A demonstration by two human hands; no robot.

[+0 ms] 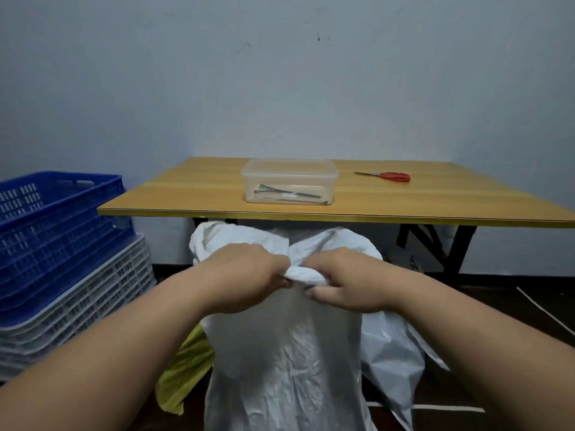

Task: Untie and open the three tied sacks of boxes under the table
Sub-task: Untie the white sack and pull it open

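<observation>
Both your hands are already on the nearest sack [289, 353], the white one standing upright in front of you, between you and the surface [373, 197]. Your left hand [245, 275] and right hand [345, 279] each pinch the twisted knot [303, 274] at the sack's mouth, fingers curled tight round the plastic, the 2 grips touching the same roll from opposite ends. That roll runs left to right between them, so the coming pull looks like one made outward along that line. Neither hand is nearer; the knot sits midway.

Just beside this sack on your right leans a 2nd white sack [392, 346], and a yellow-green bag [186, 368] shows low on your left. I count 2 white sacks for sure; whether the yellow-green one is the 3rd I cannot tell. No boxes show yet.

Farther off, the surface carries 1 clear lidded container [289, 185] and 1 pair of red-handled scissors [385, 176]. At your far left stands 1 stack of crates [62, 244], blue ones over white ones.
</observation>
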